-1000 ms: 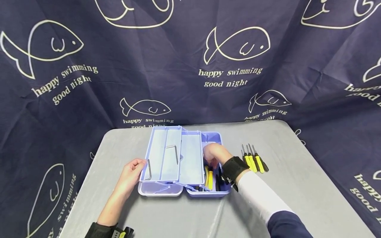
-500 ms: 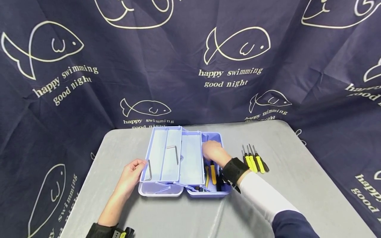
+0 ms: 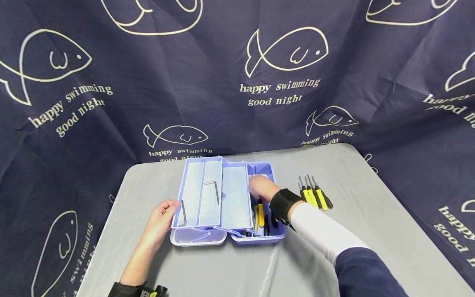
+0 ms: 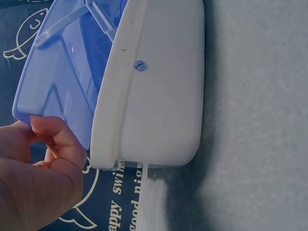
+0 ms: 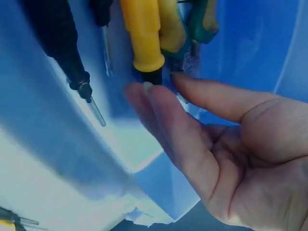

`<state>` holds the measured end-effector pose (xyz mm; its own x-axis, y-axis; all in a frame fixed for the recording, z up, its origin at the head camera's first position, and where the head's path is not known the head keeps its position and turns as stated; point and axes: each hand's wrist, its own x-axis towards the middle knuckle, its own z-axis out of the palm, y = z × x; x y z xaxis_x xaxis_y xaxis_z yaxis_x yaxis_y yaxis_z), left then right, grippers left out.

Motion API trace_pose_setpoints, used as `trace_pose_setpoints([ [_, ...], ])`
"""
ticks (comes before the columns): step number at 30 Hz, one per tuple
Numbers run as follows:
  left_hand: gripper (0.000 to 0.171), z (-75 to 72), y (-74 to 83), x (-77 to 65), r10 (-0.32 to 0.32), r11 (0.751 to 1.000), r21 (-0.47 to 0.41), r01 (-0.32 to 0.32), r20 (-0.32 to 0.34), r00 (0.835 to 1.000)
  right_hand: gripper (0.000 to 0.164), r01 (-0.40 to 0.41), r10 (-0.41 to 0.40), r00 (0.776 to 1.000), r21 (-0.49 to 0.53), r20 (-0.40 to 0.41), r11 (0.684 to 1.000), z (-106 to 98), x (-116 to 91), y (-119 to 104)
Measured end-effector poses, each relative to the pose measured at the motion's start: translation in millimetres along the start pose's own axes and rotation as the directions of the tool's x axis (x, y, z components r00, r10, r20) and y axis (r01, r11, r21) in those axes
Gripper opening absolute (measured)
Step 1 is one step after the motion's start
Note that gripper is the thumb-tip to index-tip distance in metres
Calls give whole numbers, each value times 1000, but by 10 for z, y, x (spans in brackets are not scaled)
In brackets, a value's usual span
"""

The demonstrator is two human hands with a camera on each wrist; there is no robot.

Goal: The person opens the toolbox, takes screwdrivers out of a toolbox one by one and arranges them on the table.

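Grey worktop [image 3: 215, 272], open toolbox [image 3: 256, 240]: left fingers [image 4: 52, 126] pinching its tray [image 3: 193, 177], right fingers [image 5: 175, 125] seemingly pinching a yellow-handled tool [image 5: 144, 43] inside it. Probably tool-arranging; next move wants a steady tray imo.

The same two phrases are printed many times on the dark blue cloth [image 3: 222, 82].
Below a white fish outline [image 3: 286, 50] one can read "happy swimming" [image 3: 280, 86], and under this "good night" [image 3: 275, 100]; in the left wrist view both phrases run sideways and are only partly visible.
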<state>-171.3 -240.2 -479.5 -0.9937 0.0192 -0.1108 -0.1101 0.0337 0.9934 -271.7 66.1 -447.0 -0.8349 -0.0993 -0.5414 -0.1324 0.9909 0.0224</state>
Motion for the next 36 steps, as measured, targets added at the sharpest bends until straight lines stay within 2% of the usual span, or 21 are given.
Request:
trace_pose_setpoints([
  [3, 23, -11, 22, -6, 7, 1000, 4, -7, -9, 1000, 6, -43, 29, 990, 102, 136, 994, -87, -4, -2],
  [6, 23, -12, 38, -9, 17, 1000, -14, -17, -14, 1000, 11, -67, 42, 969, 94, 244, 993, -160, 76, -4],
  [8, 22, -5, 49, -13, 21, 999, -39, -21, -19, 1000, 11, -63, 53, 958, 28, 281, 998, -155, 292, 11],
  [10, 21, 2, 56, -21, 21, 998, -65, -23, -29, 999, 12, -29, 48, 956, -69, 288, 997, -140, 498, 24],
  [11, 21, 7, 59, -25, 20, 997, -72, -23, -32, 999, 12, -22, 46, 953, -83, 300, 996, -115, 619, 44],
  [12, 21, 12, 61, -28, 18, 997, -78, -21, -35, 999, 11, -28, 54, 951, -89, 305, 996, -123, 618, 41],
  [13, 21, 19, 62, -31, 15, 997, -81, -18, -39, 999, 10, -28, 58, 955, -106, 291, 994, -51, 760, 78],
  [16, 20, 29, 55, -38, 6, 997, -73, -9, -36, 999, 10, -31, 60, 959, -108, 277, 994, 140, 1010, 155],
  [18, 20, 33, 47, -42, -4, 998, -68, 2, -32, 999, 12, -67, 81, 957, -62, 279, 996, 243, 1093, 187],
  [19, 20, 31, 44, -42, -8, 998, -64, 6, -31, 999, 11, -68, 78, 951, -43, 300, 997, 301, 1219, 218],
  [23, 21, 25, 40, -33, -15, 999, -46, 13, -31, 999, 13, -132, 84, 929, 111, 361, 985, 160, 900, 171],
  [24, 20, 24, 41, -26, -12, 999, -42, 11, -31, 999, 13, -121, 76, 931, 106, 358, 987, 152, 883, 174],
  [27, 19, 27, 47, -6, -2, 1000, -30, 1, -22, 1000, 13, -158, 77, 931, 205, 356, 966, 13, 542, 126],
  [29, 18, 26, 47, 3, 0, 1000, -23, -1, -15, 1000, 15, -161, 70, 946, 275, 316, 948, -50, 294, 105],
  [30, 17, 25, 46, 4, 0, 1000, -20, 0, -13, 1000, 13, -134, 55, 960, 277, 274, 951, -61, 207, 101],
  [31, 17, 23, 43, 3, -3, 1000, -17, 3, -11, 1000, 15, -124, 44, 967, 315, 250, 941, -127, 16, 84],
  [33, 17, 21, 35, -1, -11, 1000, -17, 11, -9, 1000, 14, -75, 21, 984, 301, 177, 951, -179, -165, 99],
  [36, 17, 21, 18, -14, -20, 1000, -20, 20, -4, 1000, 12, -26, -8, 994, 309, 108, 951, -259, -331, 188],
])
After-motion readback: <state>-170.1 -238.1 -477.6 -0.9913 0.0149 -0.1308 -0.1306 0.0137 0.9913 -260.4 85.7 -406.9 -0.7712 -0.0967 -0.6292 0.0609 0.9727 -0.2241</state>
